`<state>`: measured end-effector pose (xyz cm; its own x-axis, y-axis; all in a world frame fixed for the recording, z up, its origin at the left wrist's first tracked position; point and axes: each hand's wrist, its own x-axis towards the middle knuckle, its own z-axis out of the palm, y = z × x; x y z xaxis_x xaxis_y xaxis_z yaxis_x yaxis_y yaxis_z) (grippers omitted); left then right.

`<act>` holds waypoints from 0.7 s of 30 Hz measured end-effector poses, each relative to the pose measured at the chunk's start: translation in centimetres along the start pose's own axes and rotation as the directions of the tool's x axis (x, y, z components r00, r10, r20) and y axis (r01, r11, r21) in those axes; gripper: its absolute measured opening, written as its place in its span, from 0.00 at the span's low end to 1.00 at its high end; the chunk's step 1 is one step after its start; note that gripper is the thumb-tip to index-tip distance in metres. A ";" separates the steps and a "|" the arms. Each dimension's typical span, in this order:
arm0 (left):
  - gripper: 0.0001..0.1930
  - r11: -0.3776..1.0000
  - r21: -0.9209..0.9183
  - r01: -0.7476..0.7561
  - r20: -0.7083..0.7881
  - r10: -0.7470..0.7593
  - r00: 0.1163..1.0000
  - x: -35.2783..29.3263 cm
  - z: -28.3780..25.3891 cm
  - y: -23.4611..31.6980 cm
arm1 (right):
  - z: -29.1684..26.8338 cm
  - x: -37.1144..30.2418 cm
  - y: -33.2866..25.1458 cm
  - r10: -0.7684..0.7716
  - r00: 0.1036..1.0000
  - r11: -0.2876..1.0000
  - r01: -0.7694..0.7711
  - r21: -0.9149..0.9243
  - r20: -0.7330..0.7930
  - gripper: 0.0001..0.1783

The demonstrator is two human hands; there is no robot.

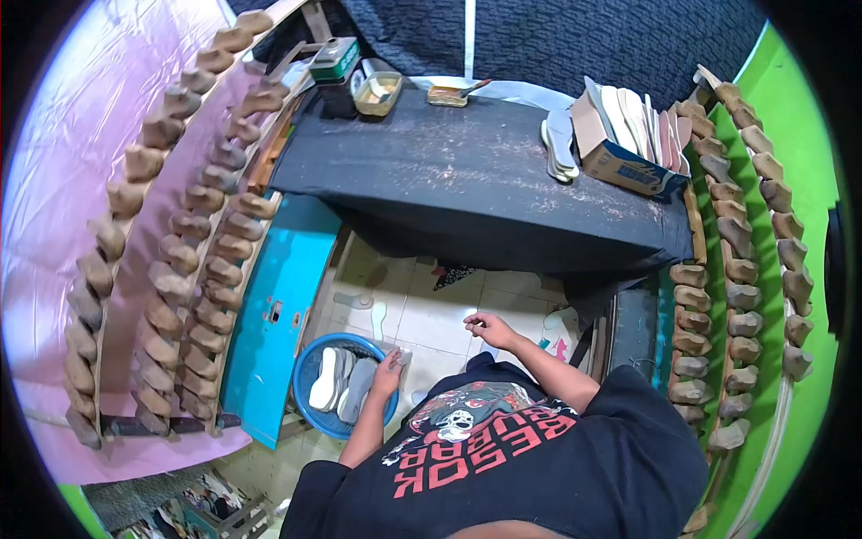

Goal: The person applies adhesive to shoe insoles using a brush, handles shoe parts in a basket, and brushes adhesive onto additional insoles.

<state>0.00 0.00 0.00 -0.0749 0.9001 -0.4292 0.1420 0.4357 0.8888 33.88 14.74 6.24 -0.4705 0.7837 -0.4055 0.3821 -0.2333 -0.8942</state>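
Observation:
My left hand (390, 370) is at the right rim of a round blue plastic basket (297, 388). Its fingers are curled, with a small greyish piece beside them that I cannot make out. Inside the basket lie white shoe insoles (327, 381) and grey ones (359, 384), side by side. My right hand (490, 330) hovers over the tiled floor in front of me, its fingers apart and nothing in them. A pale insole (378, 321) lies on the tiles beyond the basket.
A black-covered table (404, 157) spans ahead, bearing a cardboard box (620, 162) of insoles, an insole stack (559, 145), a yellowish tub (377, 93), a small tray with a brush (449, 95) and a tin (334, 59). Racks of wooden shoe lasts (173, 281) flank both sides. A blue panel (278, 310) stands left.

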 end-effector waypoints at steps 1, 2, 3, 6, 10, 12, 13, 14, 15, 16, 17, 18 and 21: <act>0.29 1.000 -0.008 0.027 0.017 -0.027 1.000 0.8 1.0 1.0 | -1.1 0.1 -0.1 -0.021 1.000 0.999 0.022 0.037 -0.014 0.17; 0.29 0.996 -0.001 0.086 0.032 -0.086 0.996 1.6 1.7 2.0 | -2.1 0.3 -0.2 0.020 0.999 0.998 -0.018 0.059 -0.039 0.16; 0.29 0.998 0.004 0.055 0.031 -0.055 0.998 2.4 2.5 3.0 | -3.2 0.5 -0.3 -0.048 0.998 0.994 0.050 0.093 -0.031 0.16; 0.27 1.000 0.019 0.014 0.020 -0.014 1.000 5.9 5.2 7.2 | -7.8 1.3 -0.9 -0.049 0.998 0.995 0.051 0.089 -0.030 0.15; 0.26 0.994 -0.057 -0.098 -0.034 0.096 0.995 10.4 8.6 14.2 | -12.5 2.6 -2.3 -0.117 0.993 0.993 0.117 0.027 -0.003 0.15; 0.25 0.993 0.000 -0.115 -0.019 0.115 0.993 11.9 10.4 18.1 | -14.9 3.5 -3.6 -0.120 0.992 0.991 0.121 -0.054 0.023 0.14; 0.25 0.997 -0.019 -0.071 -0.023 0.070 0.997 12.5 11.4 19.9 | -15.9 3.7 -4.4 -0.138 0.990 0.989 0.139 -0.048 0.030 0.14; 0.25 0.991 -0.047 -0.129 0.010 0.130 0.992 13.1 12.2 21.5 | -16.8 3.9 -5.3 -0.155 0.988 0.988 0.154 0.017 0.011 0.14; 0.25 0.982 -0.062 -0.177 0.038 0.180 0.983 13.7 12.8 23.2 | -17.7 4.2 -6.4 -0.142 0.990 0.987 0.142 0.080 -0.009 0.14; 0.25 0.976 -0.029 -0.214 0.073 0.215 0.974 14.1 13.2 24.6 | -18.4 4.4 -7.5 -0.128 0.991 0.984 0.130 0.125 -0.024 0.15; 0.25 0.975 -0.039 -0.219 0.068 0.221 0.973 14.4 13.7 25.9 | -19.0 4.5 -8.5 -0.190 0.982 0.973 0.191 0.132 -0.016 0.15; 0.25 0.968 -0.049 -0.248 0.080 0.251 0.965 14.7 14.1 27.0 | -19.6 4.5 -9.6 -0.203 0.979 0.960 0.205 0.191 -0.030 0.15; 0.24 0.961 -0.137 -0.242 0.122 0.259 0.958 15.4 13.8 29.9 | -20.5 4.0 -12.6 -0.211 0.976 0.923 0.215 0.320 -0.047 0.15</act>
<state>16.70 26.99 17.78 0.0853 0.9759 -0.2009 0.0196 0.2000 0.9796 43.44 32.63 19.74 -0.5029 0.8413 -0.1984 -0.0030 -0.2312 -0.9729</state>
